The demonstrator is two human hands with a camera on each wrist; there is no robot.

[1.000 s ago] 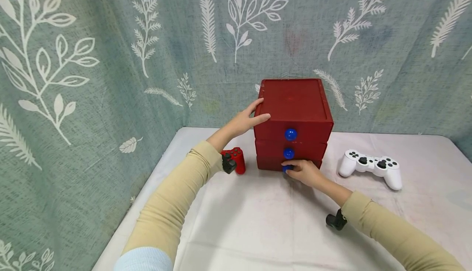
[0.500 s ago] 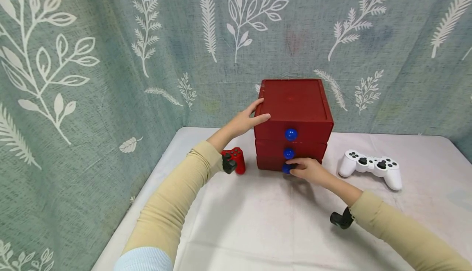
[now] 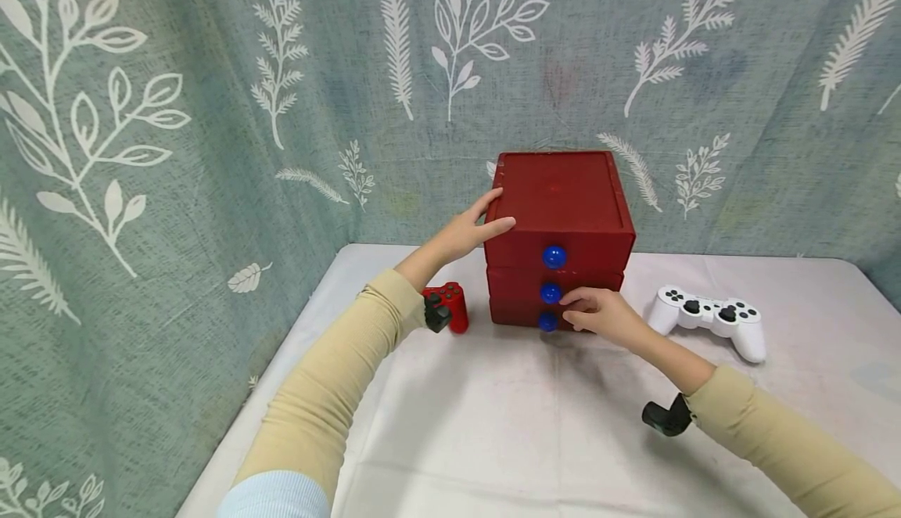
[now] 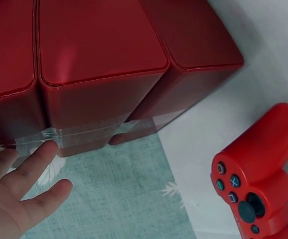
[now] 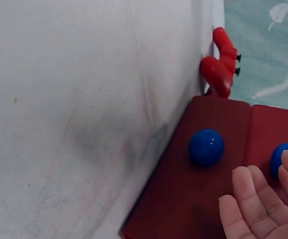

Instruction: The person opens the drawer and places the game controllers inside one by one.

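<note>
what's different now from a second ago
The right hand has come off the bottom knob and moved up and to the right, fingertips now close by the middle knob; whether they touch it is unclear. The left hand, box, red controller and white controller stayed put.

The right hand (image 5: 266,211), fingers loosely bent, partly covers one blue knob (image 5: 279,160); whether they touch is unclear. Another knob (image 5: 206,147) stands uncovered on the adjoining red drawer (image 5: 179,204). Past it, a red controller (image 5: 218,72) lies on white cloth (image 5: 59,109) before a green curtain (image 5: 256,55).
</note>
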